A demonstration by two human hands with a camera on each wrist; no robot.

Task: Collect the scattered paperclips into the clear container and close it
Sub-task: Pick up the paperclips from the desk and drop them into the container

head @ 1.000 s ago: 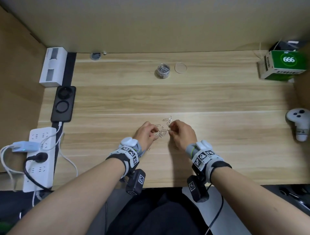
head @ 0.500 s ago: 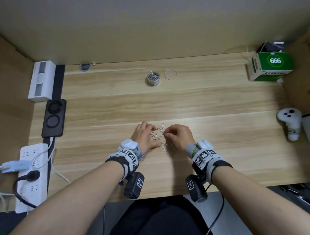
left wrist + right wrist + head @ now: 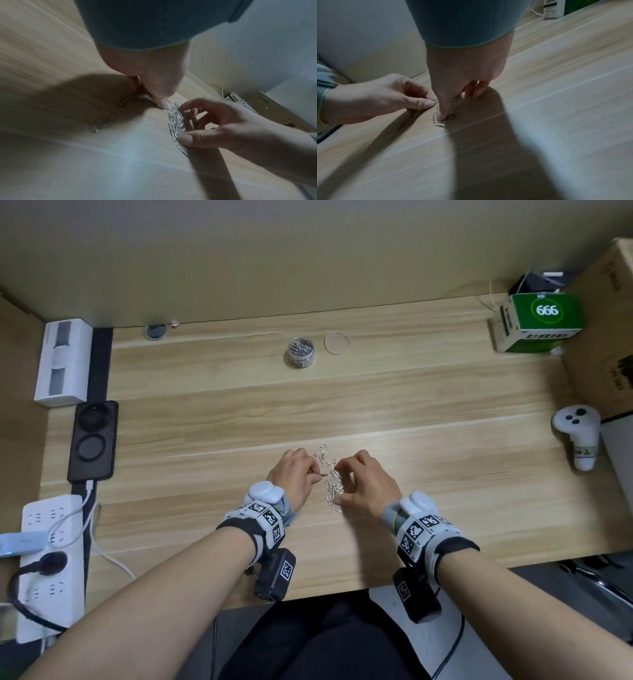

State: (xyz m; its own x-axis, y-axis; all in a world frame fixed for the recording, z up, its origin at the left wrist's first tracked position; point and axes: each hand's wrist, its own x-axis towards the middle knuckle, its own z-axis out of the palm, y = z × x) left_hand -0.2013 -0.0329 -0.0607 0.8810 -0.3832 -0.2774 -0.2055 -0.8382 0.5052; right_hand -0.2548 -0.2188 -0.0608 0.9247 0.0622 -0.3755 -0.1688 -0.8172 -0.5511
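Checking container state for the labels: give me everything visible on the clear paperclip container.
The clear container is a small round jar, plastic or glass by its look, standing upright on the wooden desk near the back wall. It is open and already holds a heap of silver paperclips. Its flat round clear lid lies on the desk just to its right, apart from it. Neither hand touches it; both work on the loose paperclips nearer the front edge. No label shows.

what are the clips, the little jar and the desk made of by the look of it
Paperclips: bent wire, likely steel, with silvery glints.
Clear container: see-through, its contents visible; plastic or glass, cannot tell.
Desk: light wood grain with a soft sheen, possibly laminate.
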